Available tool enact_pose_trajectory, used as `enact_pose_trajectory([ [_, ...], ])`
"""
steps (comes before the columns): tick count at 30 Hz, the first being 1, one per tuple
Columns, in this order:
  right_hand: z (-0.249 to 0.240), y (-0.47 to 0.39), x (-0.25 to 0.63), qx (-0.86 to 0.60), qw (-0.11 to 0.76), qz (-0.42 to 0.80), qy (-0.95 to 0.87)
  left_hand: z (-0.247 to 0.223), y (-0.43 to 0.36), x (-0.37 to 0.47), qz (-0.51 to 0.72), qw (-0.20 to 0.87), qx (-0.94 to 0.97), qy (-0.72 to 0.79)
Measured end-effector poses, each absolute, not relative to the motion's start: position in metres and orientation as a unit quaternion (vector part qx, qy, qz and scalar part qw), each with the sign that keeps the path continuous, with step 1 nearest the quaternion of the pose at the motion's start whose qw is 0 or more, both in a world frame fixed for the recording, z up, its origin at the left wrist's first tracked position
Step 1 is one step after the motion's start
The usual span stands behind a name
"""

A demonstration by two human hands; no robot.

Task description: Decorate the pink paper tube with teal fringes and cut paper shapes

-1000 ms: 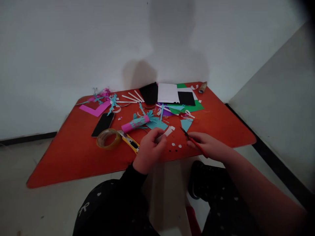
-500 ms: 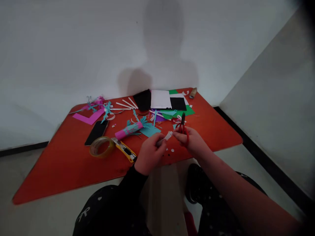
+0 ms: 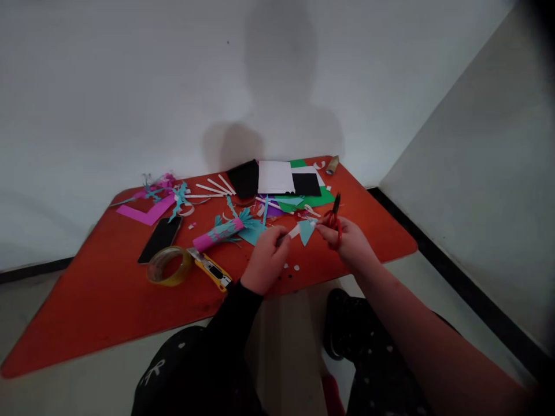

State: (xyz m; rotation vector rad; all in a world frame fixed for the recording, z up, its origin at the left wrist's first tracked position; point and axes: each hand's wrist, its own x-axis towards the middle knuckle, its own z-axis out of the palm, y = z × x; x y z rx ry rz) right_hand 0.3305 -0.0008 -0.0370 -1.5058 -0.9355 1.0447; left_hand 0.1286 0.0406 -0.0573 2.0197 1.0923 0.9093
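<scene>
My left hand (image 3: 267, 260) is closed, its thumb and fingers pinching a small white paper strip (image 3: 295, 231) that sticks out to the right. In my right hand (image 3: 353, 247) are small scissors with red handles (image 3: 333, 221), their dark blades pointing up and away from the strip. The right fingertips are pinched together near a tiny white scrap. Between the hands lies a light-blue paper triangle (image 3: 306, 233) on the red table (image 3: 108, 294). A pink tube with blue paper fringe (image 3: 219, 234) rests left of the triangle.
A yellow utility knife (image 3: 211, 270), a tape roll (image 3: 169, 266) and a phone (image 3: 160, 240) lie to the left. Farther back are white sticks (image 3: 215, 186), a white sheet (image 3: 276, 177), green paper (image 3: 323, 199), a cardboard tube (image 3: 332, 165) and pink paper (image 3: 147, 212).
My hands have moved apart, the right one drawing away with the scissors. The light-blue triangle now shows between them. The whole view has shifted slightly.
</scene>
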Motion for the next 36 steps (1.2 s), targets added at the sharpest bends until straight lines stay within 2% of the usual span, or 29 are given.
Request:
enact_pose_trajectory([
  [5,-0.042,-0.001,0.326,-0.596,0.514,0.466,-0.404,-0.065,0.061,0.147,0.301,0.255,0.823,0.408],
  [10,-0.041,-0.002,0.322,-0.591,0.496,0.483,-0.413,-0.057,0.061,0.147,0.33,0.182,0.796,0.473],
  [14,-0.04,-0.002,0.319,-0.589,0.492,0.487,-0.416,-0.058,0.065,0.148,0.333,0.262,0.75,0.508],
  [20,-0.038,0.0,0.32,-0.582,0.504,0.481,-0.42,-0.061,0.066,0.152,0.363,0.38,0.723,0.449],
  [23,-0.032,-0.001,0.319,-0.586,0.478,0.481,-0.444,-0.051,0.058,0.147,0.391,0.468,0.699,0.375],
  [26,-0.025,-0.002,0.316,-0.587,0.431,0.483,-0.487,-0.038,0.05,0.136,0.392,0.525,0.659,0.37],
  [36,-0.015,-0.001,0.294,-0.562,0.35,0.434,-0.611,-0.022,0.031,0.098,0.306,0.494,0.699,0.416],
])
